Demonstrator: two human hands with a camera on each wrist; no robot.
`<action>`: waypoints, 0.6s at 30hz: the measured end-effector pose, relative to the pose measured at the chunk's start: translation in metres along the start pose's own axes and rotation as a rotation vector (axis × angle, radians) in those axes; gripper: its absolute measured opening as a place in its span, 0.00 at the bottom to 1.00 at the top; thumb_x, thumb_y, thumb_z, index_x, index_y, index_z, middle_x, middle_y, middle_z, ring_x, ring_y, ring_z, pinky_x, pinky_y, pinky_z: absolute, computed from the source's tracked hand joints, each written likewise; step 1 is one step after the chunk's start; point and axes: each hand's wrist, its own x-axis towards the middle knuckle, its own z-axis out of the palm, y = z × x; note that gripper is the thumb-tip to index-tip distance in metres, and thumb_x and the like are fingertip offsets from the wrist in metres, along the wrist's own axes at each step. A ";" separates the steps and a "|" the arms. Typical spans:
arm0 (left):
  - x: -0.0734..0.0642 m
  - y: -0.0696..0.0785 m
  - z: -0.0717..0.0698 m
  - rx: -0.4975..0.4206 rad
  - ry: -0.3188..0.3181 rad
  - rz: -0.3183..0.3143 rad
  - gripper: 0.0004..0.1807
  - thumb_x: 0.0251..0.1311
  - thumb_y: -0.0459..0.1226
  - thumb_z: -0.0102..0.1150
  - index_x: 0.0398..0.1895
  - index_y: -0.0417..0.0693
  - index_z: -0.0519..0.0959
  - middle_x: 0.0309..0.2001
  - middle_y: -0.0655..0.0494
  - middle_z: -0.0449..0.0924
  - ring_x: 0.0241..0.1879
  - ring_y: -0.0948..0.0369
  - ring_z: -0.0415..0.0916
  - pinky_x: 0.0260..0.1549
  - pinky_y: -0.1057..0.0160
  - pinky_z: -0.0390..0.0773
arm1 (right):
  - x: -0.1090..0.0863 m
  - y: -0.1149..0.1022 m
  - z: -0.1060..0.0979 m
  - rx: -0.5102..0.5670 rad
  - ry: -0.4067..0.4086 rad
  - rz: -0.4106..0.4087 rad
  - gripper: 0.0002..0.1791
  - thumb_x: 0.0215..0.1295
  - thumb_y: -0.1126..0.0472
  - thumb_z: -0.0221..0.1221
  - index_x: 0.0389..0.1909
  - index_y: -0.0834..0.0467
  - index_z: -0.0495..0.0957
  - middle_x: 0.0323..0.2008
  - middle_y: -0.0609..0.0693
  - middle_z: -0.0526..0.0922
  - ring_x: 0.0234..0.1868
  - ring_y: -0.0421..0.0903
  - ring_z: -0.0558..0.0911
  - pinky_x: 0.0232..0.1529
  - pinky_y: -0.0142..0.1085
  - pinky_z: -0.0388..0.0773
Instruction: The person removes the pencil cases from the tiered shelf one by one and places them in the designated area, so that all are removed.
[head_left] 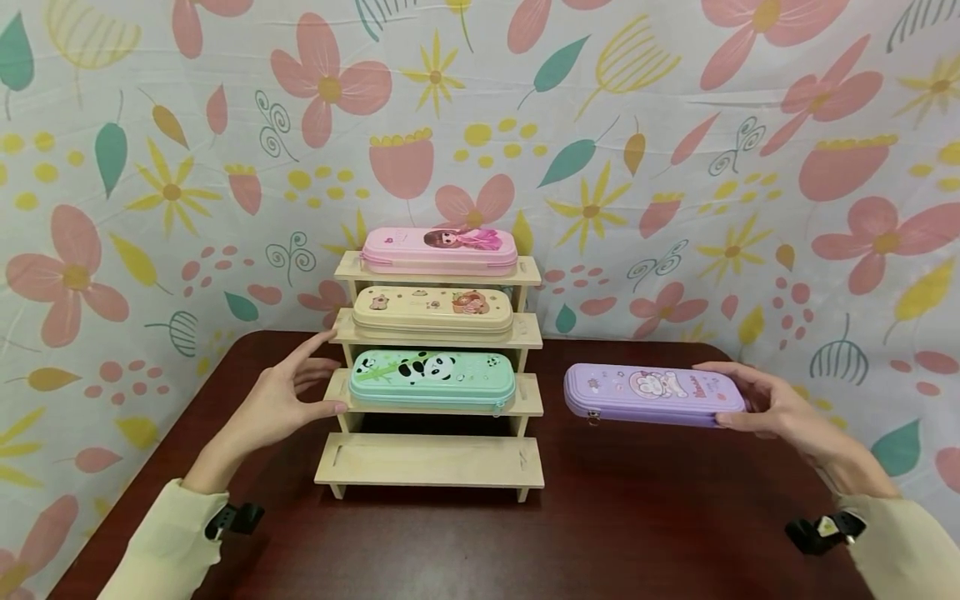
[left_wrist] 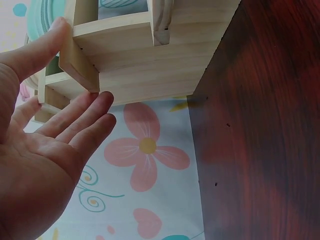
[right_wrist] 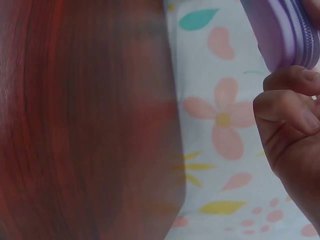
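A stepped wooden rack (head_left: 429,460) stands on the table, its lowest step bare. Its upper steps bear a pink pencil case (head_left: 405,250) with a doll figure, a cream pencil case (head_left: 420,310) and a mint panda pencil case (head_left: 468,375). My left hand (head_left: 272,398) touches the rack's left side, fingers extended; in the left wrist view the thumb and fingertips meet the ends of the steps. To the right of the rack, my right hand (head_left: 783,412) grips a purple pencil case (head_left: 622,390) by its right end, holding it level above the table.
The dark red-brown table (head_left: 480,550) spreads in front of the rack and to both sides. Close behind it hangs a flower-patterned cloth (head_left: 480,108). Each wrist wears a black strap mount (head_left: 825,532).
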 end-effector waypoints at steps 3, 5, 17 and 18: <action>0.000 0.000 0.000 -0.001 0.002 0.005 0.58 0.54 0.39 0.84 0.85 0.63 0.58 0.62 0.39 0.80 0.61 0.44 0.79 0.60 0.35 0.76 | 0.005 0.009 -0.003 -0.034 0.029 0.055 0.34 0.71 0.75 0.62 0.75 0.55 0.69 0.51 0.52 0.85 0.45 0.45 0.86 0.39 0.45 0.88; 0.000 -0.001 0.001 0.001 0.006 0.009 0.58 0.54 0.39 0.84 0.85 0.62 0.58 0.62 0.39 0.80 0.61 0.43 0.79 0.60 0.35 0.76 | 0.009 0.015 -0.004 -0.060 0.039 0.081 0.33 0.71 0.73 0.64 0.75 0.55 0.69 0.50 0.53 0.84 0.44 0.46 0.86 0.38 0.46 0.88; -0.001 0.000 0.001 0.004 0.006 0.003 0.57 0.55 0.39 0.83 0.85 0.63 0.57 0.62 0.39 0.80 0.61 0.43 0.79 0.60 0.34 0.75 | 0.024 0.046 -0.011 -0.167 0.053 0.146 0.34 0.69 0.66 0.68 0.74 0.51 0.70 0.49 0.55 0.80 0.42 0.45 0.83 0.33 0.42 0.85; 0.000 0.000 0.001 0.003 0.008 0.004 0.57 0.55 0.39 0.83 0.85 0.62 0.57 0.62 0.40 0.80 0.61 0.43 0.79 0.60 0.33 0.75 | 0.026 0.048 -0.012 -0.174 0.052 0.144 0.34 0.69 0.66 0.68 0.74 0.51 0.70 0.50 0.56 0.80 0.43 0.45 0.83 0.33 0.42 0.84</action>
